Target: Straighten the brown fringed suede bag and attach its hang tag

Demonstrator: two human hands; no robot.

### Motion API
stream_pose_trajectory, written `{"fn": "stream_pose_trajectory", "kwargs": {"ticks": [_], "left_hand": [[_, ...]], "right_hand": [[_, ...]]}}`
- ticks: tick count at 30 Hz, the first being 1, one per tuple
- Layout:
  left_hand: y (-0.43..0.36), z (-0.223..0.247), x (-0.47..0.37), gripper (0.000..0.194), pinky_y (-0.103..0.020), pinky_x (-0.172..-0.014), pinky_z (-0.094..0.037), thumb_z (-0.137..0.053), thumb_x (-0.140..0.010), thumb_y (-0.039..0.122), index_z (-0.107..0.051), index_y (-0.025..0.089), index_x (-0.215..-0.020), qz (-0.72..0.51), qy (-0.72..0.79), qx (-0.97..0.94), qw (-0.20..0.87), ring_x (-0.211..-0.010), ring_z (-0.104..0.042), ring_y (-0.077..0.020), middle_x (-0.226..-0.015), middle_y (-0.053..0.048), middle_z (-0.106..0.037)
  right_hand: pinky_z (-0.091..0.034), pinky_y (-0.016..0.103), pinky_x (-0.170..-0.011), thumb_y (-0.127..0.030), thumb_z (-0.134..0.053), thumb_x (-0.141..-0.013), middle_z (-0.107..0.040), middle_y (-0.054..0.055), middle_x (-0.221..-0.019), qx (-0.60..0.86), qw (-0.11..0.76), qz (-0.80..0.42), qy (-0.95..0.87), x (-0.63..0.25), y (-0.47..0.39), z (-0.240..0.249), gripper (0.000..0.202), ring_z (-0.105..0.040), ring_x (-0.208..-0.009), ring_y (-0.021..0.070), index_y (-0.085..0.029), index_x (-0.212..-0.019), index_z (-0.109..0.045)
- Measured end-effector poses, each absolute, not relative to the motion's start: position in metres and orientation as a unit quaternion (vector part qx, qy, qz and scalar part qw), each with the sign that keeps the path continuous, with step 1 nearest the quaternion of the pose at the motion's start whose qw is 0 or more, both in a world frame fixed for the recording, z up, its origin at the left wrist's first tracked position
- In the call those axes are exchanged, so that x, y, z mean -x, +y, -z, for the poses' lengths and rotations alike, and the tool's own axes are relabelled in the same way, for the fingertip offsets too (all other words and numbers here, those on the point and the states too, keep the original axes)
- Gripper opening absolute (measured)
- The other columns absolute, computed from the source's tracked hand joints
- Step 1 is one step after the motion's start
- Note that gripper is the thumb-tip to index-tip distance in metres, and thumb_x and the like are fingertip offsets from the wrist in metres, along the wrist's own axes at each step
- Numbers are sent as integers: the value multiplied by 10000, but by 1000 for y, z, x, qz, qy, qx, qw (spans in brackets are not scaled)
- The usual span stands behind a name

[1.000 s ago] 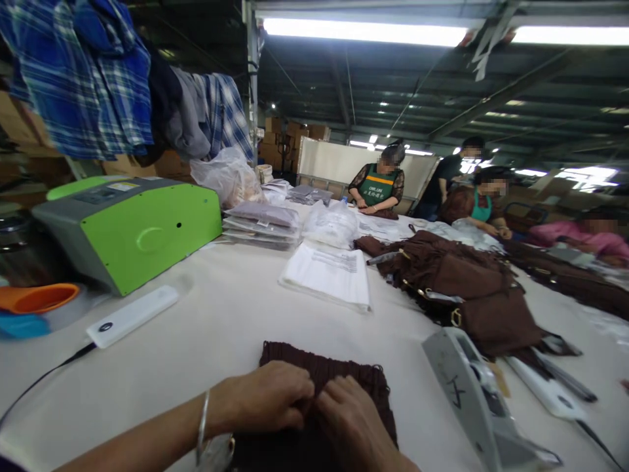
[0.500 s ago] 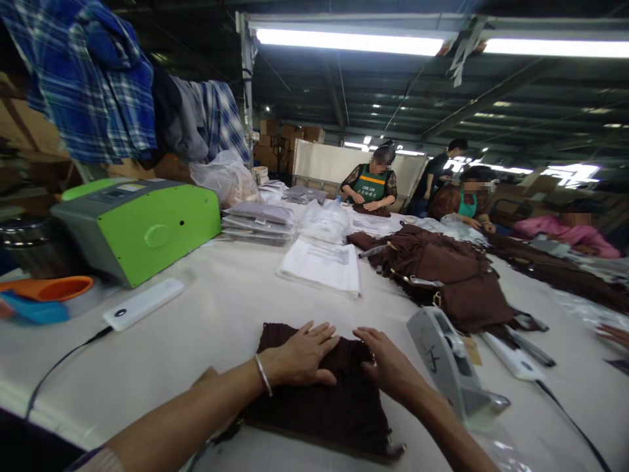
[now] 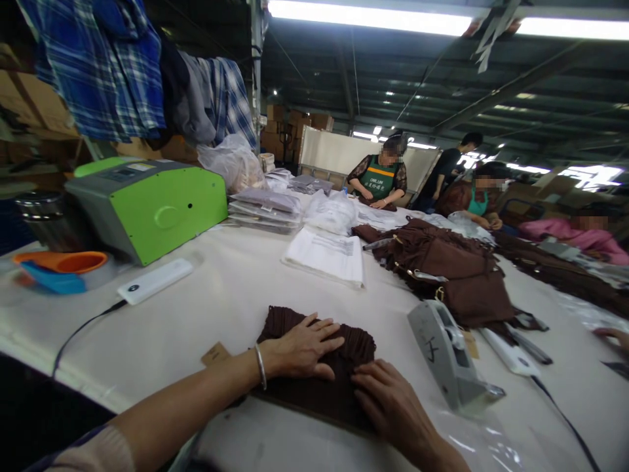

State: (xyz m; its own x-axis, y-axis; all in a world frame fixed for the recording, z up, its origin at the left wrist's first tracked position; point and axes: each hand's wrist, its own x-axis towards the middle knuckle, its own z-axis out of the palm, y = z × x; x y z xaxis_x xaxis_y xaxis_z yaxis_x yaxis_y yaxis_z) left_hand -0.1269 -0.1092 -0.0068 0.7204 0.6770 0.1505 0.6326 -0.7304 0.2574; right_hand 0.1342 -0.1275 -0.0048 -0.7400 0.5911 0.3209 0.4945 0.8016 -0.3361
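A dark brown cloth bag (image 3: 319,400) with a gathered, pleated top lies flat on the white table in front of me. My left hand (image 3: 304,347), a silver bangle at its wrist, rests palm down across the bag's upper part with fingers spread. At the bag's right edge, my right hand (image 3: 388,400) has its fingers curled in and closed on the cloth; its palm side is hidden. A brown paper tag (image 3: 215,354) pokes out at the bag's left, beside my left forearm.
A grey tape dispenser (image 3: 449,360) stands right of my right hand. Beyond it lies a heap of brown bags (image 3: 442,262). White printed plastic sleeves (image 3: 324,255) lie ahead; a green machine (image 3: 167,210) and white power bank (image 3: 154,280) are at left. Co-workers sit across the table.
My right hand has moved down from the bag's upper right corner to its right edge, fingers curling in. The end jutting out at lower right is now hidden. My left hand stays flat.
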Motion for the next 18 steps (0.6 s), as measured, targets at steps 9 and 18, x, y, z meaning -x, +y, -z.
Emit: {"fn": "stream_pose_trajectory", "kwargs": {"ticks": [9,18], "left_hand": [[-107,-28,193,562,-437,-1153,-243,-379,-992,513,-364,198,-1457,-169,475,-857,109,-1408,-300,-254,-1521,-138,-334],[-157,4,190,826,-572,-1153,-169,-582,-863,602,-205,260,-1514,-73,454,-879,129,-1444,-170,-331,-1560,-161,-187]], "right_hand": [[-496,356,-864,-347,-429,-973,-699,76,-996,426,359,-65,-828,-138,-78,-20,288,-637,-954,222,-205,-953,-679],[-394,366,-1058,4,-460,-640,-494,45,-1430,462,120,-36,-878,-169,-12,15,727,-468,-1282,224,-236,-1318,-562]]}}
